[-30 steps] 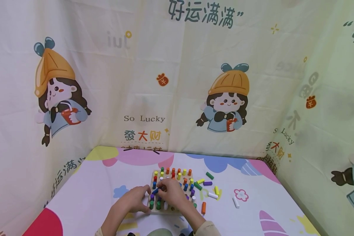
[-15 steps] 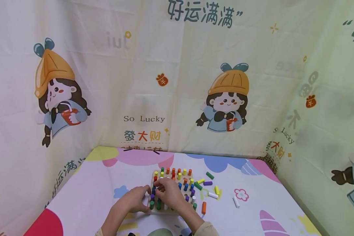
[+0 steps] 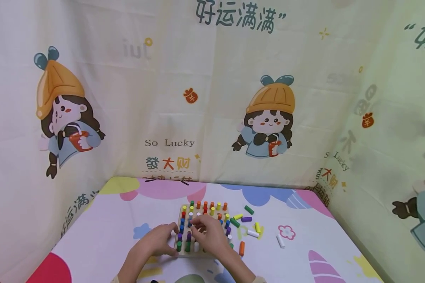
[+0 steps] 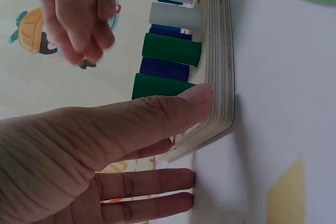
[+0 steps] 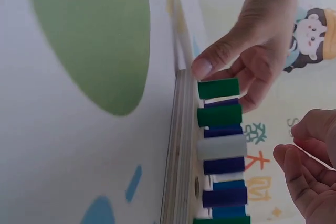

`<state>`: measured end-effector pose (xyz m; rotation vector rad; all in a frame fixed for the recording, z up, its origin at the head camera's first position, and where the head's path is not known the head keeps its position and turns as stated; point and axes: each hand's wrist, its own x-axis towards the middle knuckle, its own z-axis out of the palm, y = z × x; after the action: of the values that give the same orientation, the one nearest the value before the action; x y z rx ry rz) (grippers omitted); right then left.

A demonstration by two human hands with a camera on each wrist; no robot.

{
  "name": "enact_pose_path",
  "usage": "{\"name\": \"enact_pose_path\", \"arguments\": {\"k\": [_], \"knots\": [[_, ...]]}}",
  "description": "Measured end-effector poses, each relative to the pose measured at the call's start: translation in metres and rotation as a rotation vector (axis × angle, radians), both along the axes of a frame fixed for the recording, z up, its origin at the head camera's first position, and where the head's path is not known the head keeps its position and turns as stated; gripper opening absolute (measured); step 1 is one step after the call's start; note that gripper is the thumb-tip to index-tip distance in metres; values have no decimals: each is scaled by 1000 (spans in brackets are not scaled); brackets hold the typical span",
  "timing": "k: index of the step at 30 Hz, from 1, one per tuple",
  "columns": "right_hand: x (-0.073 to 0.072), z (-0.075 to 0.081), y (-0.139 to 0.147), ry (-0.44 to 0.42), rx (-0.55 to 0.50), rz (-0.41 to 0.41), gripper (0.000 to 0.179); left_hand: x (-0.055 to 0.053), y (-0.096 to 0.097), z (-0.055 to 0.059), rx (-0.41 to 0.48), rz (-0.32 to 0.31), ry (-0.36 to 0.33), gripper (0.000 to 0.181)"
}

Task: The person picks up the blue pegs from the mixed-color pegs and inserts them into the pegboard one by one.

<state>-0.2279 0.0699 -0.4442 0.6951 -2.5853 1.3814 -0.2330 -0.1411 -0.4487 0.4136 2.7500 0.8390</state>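
A wooden pegboard (image 3: 192, 255) carries rows of coloured pegs. My left hand (image 3: 156, 240) holds its near left corner; in the left wrist view the thumb (image 4: 197, 95) presses on the front edge beside a green peg (image 4: 170, 49), and the fingers reach along the left side. Over the board's middle hovers my right hand (image 3: 210, 236), fingers loosely bent. The right wrist view shows nothing between that hand's thumb and fingertips (image 5: 281, 153). At the board's left side a blue peg (image 3: 182, 228) stands upright in its hole. Part of the board is hidden under the right hand.
Loose pegs lie right of the board: a green peg (image 3: 249, 209), a purple peg (image 3: 246, 219), a yellow peg (image 3: 257, 227), a white peg (image 3: 280, 241) and an orange peg (image 3: 242, 248), among others. A printed curtain (image 3: 212, 118) hangs behind the table.
My right hand has set the blue peg it pinched into a hole at the board's left side, let go and drawn back to the right. My left hand stays at the corner.
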Motion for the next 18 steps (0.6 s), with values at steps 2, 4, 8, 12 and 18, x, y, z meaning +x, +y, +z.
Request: {"name": "enact_pose_path", "arguments": {"k": [2,4,8,12,18], "knots": [[5,2,4,18,-4,-16,13,1,-2,0,-3,4,-1,50],[10,2,9,50,-12,-26,12,2,-4,-1,-7,8,1,50],[18,0,19,88,-33,-36,11,3,-8,0,-21,20,2,51],[25,0,30,75,-47,-48,10,2,-9,-1,-31,32,-3,51],[34,2,48,32,-46,-77,12,2,-10,-4,-33,39,-17,51]]}}
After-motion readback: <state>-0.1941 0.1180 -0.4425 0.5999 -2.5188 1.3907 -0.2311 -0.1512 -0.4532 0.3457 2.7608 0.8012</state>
